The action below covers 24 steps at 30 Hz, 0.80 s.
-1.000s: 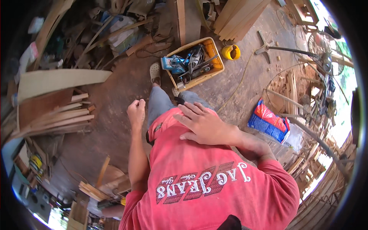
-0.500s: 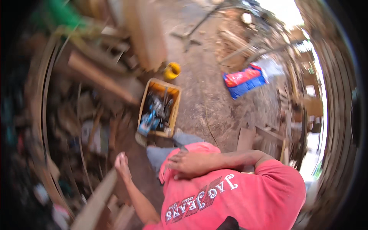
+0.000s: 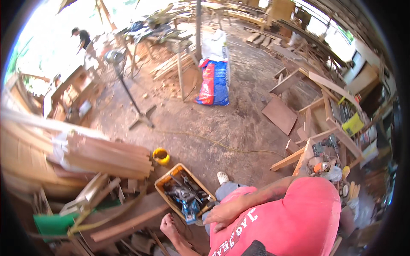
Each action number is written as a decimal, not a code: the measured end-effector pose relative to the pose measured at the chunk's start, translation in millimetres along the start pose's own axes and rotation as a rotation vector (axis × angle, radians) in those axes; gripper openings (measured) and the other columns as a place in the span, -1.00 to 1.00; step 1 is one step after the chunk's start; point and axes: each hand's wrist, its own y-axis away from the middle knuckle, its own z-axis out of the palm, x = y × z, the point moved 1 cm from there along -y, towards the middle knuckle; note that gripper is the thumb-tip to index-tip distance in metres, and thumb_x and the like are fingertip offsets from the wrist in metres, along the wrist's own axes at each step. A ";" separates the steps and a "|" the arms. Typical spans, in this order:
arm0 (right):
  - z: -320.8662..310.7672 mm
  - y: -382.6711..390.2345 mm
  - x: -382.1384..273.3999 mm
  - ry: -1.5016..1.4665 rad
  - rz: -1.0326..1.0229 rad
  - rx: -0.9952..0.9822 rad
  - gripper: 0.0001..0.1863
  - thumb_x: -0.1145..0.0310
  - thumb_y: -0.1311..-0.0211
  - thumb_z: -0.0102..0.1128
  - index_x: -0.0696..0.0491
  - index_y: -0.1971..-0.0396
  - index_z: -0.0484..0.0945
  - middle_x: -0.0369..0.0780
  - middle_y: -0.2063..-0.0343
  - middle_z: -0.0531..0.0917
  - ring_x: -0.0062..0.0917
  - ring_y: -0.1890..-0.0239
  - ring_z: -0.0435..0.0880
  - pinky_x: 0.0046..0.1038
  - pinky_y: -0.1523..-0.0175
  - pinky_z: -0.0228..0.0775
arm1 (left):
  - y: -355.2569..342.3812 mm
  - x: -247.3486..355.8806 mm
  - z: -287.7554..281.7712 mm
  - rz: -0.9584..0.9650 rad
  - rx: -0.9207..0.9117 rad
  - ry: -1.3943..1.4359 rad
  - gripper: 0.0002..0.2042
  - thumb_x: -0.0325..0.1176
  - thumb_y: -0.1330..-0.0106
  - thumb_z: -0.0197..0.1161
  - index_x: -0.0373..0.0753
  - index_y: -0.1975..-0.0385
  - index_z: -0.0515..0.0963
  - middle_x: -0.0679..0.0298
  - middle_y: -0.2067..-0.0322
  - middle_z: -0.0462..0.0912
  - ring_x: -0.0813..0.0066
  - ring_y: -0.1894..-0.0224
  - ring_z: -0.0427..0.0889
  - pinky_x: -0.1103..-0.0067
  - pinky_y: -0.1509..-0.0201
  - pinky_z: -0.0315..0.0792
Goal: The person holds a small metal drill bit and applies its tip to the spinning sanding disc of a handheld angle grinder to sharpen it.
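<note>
My left hand [image 3: 170, 227] hangs low, its fingers curled in with nothing visible in them. Just beyond it, a yellow plastic crate [image 3: 160, 184] sits on the floor, filled with tools; a blue power tool [image 3: 190, 210] lies at its near end. The left hand overlaps the view of the crate's near side; whether they touch, I cannot tell. My right hand [image 3: 223, 213] rests flat against the front of my red shirt [image 3: 294, 215], fingers apart and holding nothing.
Beyond the crate stands a yellow pail [image 3: 161, 157]. Stacked boards [image 3: 109, 155] and scraps lie left. A cable [image 3: 213, 144] crosses the floor, near a stand's base [image 3: 143, 118]. A red-and-blue sack [image 3: 215, 83] stands ahead; wooden frames [image 3: 318, 128] are right. A person [image 3: 83, 42] is far left.
My view has swung right and up, showing more of the workshop ahead. The crate now appears lower, closer to my left hand. My right hand stays on my shirt.
</note>
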 end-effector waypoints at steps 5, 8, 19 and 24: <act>-40.2 64.3 85.3 -0.168 -0.023 0.368 -0.48 0.07 -0.21 0.21 0.15 -0.04 0.47 0.09 0.14 0.61 -0.02 0.03 0.58 -0.10 -0.04 0.41 | 0.4 40.3 149.9 0.004 -0.341 -0.117 -0.81 -0.41 -0.35 0.17 -0.39 0.19 0.64 0.43 0.48 0.59 0.76 0.50 0.42 0.76 0.44 0.29; -77.9 119.0 133.4 -0.169 0.116 0.755 -0.59 0.14 -0.25 0.14 0.11 0.03 0.51 -0.01 0.20 0.62 -0.09 0.11 0.60 -0.19 0.00 0.45 | 12.0 70.8 255.2 0.035 -0.739 -0.161 -0.76 -0.41 -0.33 0.20 -0.40 0.10 0.61 0.35 0.32 0.64 0.66 0.31 0.53 0.71 0.25 0.41; -108.1 278.5 213.9 -0.147 0.590 1.337 -0.83 0.32 -0.24 0.12 0.10 0.38 0.60 -0.13 0.36 0.62 -0.20 0.27 0.63 -0.24 0.19 0.51 | 24.0 146.4 504.1 0.166 -1.515 -0.682 -0.74 -0.36 -0.31 0.24 -0.38 0.10 0.59 0.26 0.31 0.66 0.59 0.23 0.56 0.59 0.13 0.45; -115.7 287.3 235.1 -0.268 0.705 1.342 -0.84 0.31 -0.24 0.11 0.06 0.37 0.60 -0.07 0.37 0.65 -0.10 0.33 0.64 -0.17 0.21 0.49 | 13.2 154.2 537.0 0.384 -1.581 -0.809 -0.73 -0.26 -0.29 0.23 -0.30 0.14 0.62 0.08 0.37 0.69 0.35 0.28 0.66 0.45 0.16 0.49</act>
